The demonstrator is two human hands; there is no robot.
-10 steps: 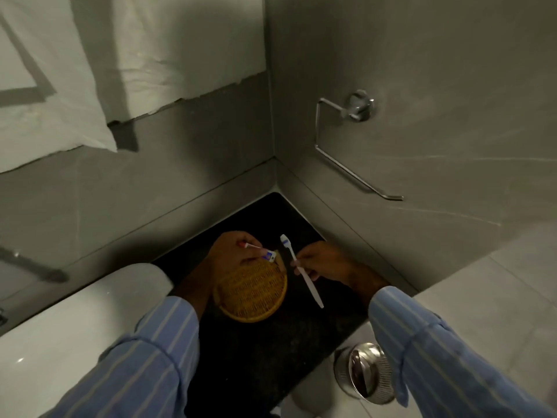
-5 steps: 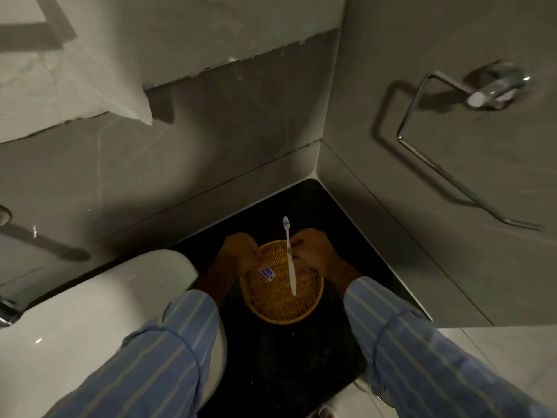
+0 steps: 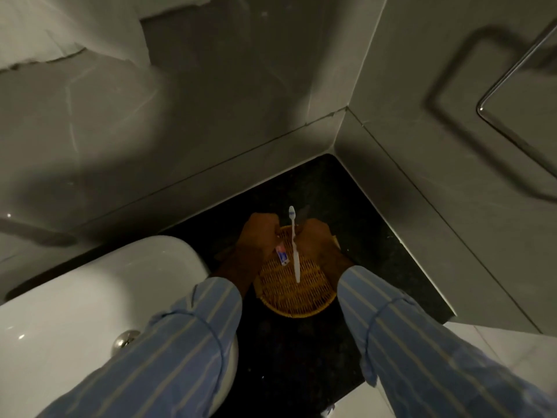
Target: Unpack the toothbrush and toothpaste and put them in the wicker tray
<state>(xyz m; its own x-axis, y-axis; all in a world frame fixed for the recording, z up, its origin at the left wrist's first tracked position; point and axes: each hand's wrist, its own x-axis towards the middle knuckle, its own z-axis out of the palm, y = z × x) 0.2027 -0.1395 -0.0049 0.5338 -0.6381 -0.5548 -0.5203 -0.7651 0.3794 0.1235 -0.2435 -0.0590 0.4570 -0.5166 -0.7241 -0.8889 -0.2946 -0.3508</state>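
A round wicker tray (image 3: pixel 297 300) lies on the black stone counter in the corner. My right hand (image 3: pixel 316 241) is closed on a white toothbrush (image 3: pixel 295 257), which points head-first toward the wall with its handle end down on the weave. My left hand (image 3: pixel 259 236) holds a small red, white and blue toothpaste tube (image 3: pixel 281 254) over the tray's left part. Both hands cover the tray's far rim.
A white basin (image 3: pixel 90 312) with a chrome plug (image 3: pixel 125 342) fills the lower left. Grey tiled walls meet just behind the tray. A chrome towel ring (image 3: pixel 512 122) hangs on the right wall. The black counter (image 3: pixel 286 357) runs toward me.
The view has moved in closer and both hands have drawn together over the tray. The toothbrush has swung from a slant beside the tray to lie straight over it; the toothpaste now sits lower.
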